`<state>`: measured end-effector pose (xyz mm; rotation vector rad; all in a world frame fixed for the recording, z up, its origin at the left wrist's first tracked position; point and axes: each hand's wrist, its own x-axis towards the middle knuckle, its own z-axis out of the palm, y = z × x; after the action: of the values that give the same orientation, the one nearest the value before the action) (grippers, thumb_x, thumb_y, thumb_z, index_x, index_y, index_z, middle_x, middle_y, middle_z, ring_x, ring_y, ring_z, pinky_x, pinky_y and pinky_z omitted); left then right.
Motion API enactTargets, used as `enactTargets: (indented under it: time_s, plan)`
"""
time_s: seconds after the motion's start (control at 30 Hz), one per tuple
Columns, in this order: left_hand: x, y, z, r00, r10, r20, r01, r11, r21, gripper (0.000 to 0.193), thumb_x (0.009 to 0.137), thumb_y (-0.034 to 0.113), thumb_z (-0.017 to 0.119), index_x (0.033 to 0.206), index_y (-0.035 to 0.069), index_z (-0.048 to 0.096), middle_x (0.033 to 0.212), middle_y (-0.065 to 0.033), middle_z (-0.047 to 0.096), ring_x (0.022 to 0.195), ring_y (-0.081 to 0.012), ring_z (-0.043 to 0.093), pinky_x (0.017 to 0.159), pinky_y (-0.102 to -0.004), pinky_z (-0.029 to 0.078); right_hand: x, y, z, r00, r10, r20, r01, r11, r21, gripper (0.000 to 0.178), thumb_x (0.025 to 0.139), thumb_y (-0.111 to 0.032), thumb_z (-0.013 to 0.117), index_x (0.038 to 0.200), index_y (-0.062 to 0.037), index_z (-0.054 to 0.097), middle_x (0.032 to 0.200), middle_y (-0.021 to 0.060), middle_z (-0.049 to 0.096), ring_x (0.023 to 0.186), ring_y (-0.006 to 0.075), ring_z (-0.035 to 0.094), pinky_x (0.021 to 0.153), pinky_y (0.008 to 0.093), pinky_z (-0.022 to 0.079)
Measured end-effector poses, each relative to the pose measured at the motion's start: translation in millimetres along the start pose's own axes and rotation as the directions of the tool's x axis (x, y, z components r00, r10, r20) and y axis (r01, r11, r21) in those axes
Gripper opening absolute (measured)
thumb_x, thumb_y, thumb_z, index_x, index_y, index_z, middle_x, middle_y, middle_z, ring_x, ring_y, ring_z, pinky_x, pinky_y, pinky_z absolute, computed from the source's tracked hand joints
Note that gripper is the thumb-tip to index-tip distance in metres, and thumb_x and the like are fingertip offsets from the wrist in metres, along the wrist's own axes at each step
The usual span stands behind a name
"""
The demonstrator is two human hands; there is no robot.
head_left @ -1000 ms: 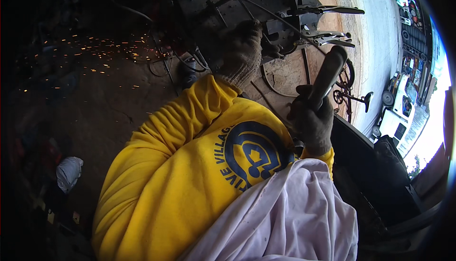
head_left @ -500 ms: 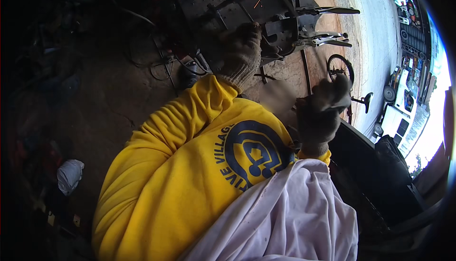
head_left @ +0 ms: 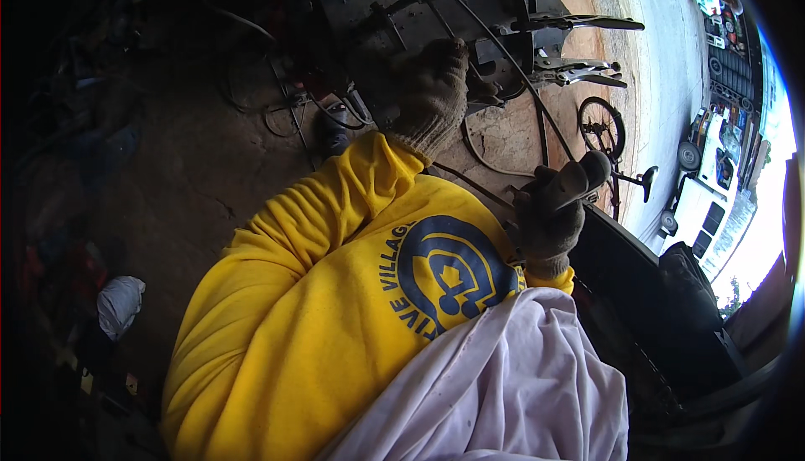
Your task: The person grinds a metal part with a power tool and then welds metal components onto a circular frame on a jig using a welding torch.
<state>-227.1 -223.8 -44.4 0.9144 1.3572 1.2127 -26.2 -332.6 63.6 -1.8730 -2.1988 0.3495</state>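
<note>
My left hand [head_left: 432,96], in a knitted work glove, is closed against the near side of a dark metal workpiece [head_left: 352,8] with curved bars. What its fingers grip is hidden in shadow. Lower and to the right, my gloved right hand [head_left: 545,222] is wrapped round a dark welding electrode holder [head_left: 587,173]. A long thin welding rod [head_left: 524,80] slants from there up and left across the workpiece. Two pairs of locking pliers, an upper one [head_left: 587,22] and a lower one [head_left: 579,71], stick out from the workpiece's right side.
A cable [head_left: 482,155] curves over the brown ground between my hands. Beyond it stand a bicycle [head_left: 604,130] and, on the roadway, a white truck [head_left: 704,197]. A dark box-like thing [head_left: 646,285] is right of my body. A pale bundle [head_left: 120,306] lies at left.
The sparks at the workpiece are gone. My right hand has shifted slightly down and left, and the rod now shows clearly. My left hand has barely moved.
</note>
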Motion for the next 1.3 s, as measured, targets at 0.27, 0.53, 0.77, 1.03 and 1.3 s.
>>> enactTargets:
  time_s: [0.27, 0.53, 0.77, 1.03, 1.3]
  plan:
    - [-3.3, 5.0, -20.3, 0.980, 0.197, -0.006, -0.190, 0.954, 0.231, 0.022, 0.097, 0.014, 0.051, 0.113, 0.001, 0.061, 0.108, -0.0165, 0.064, 0.099, -0.0321, 0.064, 0.086, -0.0364, 0.052, 24.9, -44.7, 9.3, 0.981, -0.190, -0.042, 0.187, 0.980, -0.070, 0.073, 0.054, -0.009, 0.074, 0.125, -0.0220, 0.062, 0.128, 0.0099, 0.056, 0.110, 0.0329, 0.056, 0.091, 0.0405, 0.048]
    - [-0.4, -5.8, -16.7, 0.904, 0.428, 0.010, -0.392, 0.818, 0.421, 0.022, 0.093, 0.008, 0.054, 0.112, -0.001, 0.060, 0.107, -0.0185, 0.064, 0.099, -0.0333, 0.064, 0.088, -0.0369, 0.052, 32.5, -41.3, 7.9, 0.990, -0.140, 0.019, 0.141, 0.987, -0.082, 0.064, 0.054, -0.006, 0.071, 0.116, -0.0218, 0.068, 0.126, 0.0060, 0.057, 0.105, 0.0300, 0.057, 0.086, 0.0397, 0.049]
    - [6.5, -18.9, -5.0, 0.934, 0.350, 0.077, -0.353, 0.861, 0.365, 0.037, 0.092, 0.011, 0.054, 0.127, -0.001, 0.052, 0.122, -0.0216, 0.058, 0.104, -0.0363, 0.061, 0.091, -0.0383, 0.051, 54.2, -49.3, 9.8, 0.969, -0.233, -0.078, 0.225, 0.970, -0.097, 0.061, 0.055, -0.006, 0.070, 0.114, -0.0221, 0.068, 0.123, 0.0066, 0.057, 0.104, 0.0309, 0.057, 0.085, 0.0409, 0.049]
    - [21.8, -16.8, 16.5, 0.858, 0.484, -0.173, -0.375, 0.820, 0.433, 0.027, 0.101, 0.032, 0.051, 0.098, 0.008, 0.063, 0.092, -0.0113, 0.066, 0.087, -0.0316, 0.064, 0.072, -0.0365, 0.051, 66.2, -38.0, 10.4, 0.968, -0.242, -0.062, 0.231, 0.962, -0.145, 0.060, 0.057, -0.005, 0.068, 0.115, -0.0217, 0.068, 0.122, 0.0064, 0.057, 0.100, 0.0317, 0.057, 0.085, 0.0420, 0.048]
    - [31.7, -10.3, 17.2, 0.882, 0.411, -0.230, -0.359, 0.903, 0.238, 0.027, 0.101, 0.032, 0.051, 0.096, 0.008, 0.063, 0.090, -0.0123, 0.066, 0.084, -0.0327, 0.065, 0.072, -0.0368, 0.051, 77.7, -37.1, 5.7, 0.955, -0.286, -0.082, 0.271, 0.948, -0.165, 0.060, 0.060, -0.003, 0.066, 0.118, -0.0213, 0.069, 0.123, 0.0061, 0.057, 0.102, 0.0313, 0.057, 0.087, 0.0405, 0.048]
